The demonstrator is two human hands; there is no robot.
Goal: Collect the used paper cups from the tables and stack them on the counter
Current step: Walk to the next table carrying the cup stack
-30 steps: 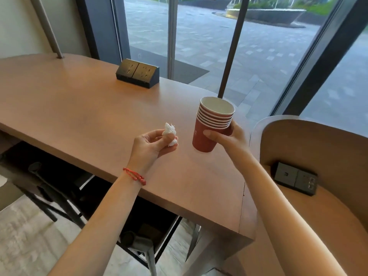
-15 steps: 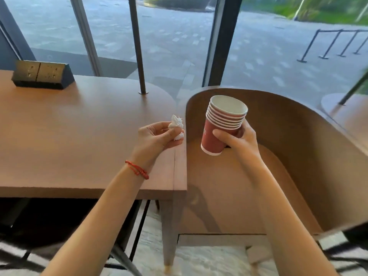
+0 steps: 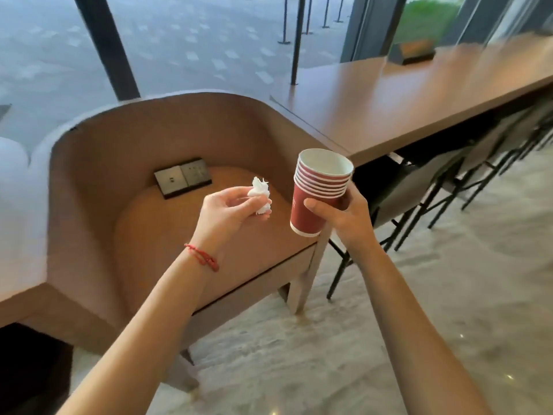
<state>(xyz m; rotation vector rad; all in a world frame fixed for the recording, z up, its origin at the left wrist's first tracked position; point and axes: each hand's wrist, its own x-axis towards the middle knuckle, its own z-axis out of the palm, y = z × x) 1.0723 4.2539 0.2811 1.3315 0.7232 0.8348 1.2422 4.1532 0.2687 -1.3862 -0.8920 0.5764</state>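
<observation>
Head view, red nested paper cups [image 3: 320,193], white rims

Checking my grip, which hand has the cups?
The right hand grips the stack of red paper cups; the left hand pinches only a crumpled white tissue.

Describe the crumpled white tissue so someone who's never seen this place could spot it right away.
Find the curved wooden booth seat between the two long tables. Above it the left hand, the one with a red string bracelet, pinches the tissue. It is the only white crumpled thing, left of the stack of red paper cups.
</observation>
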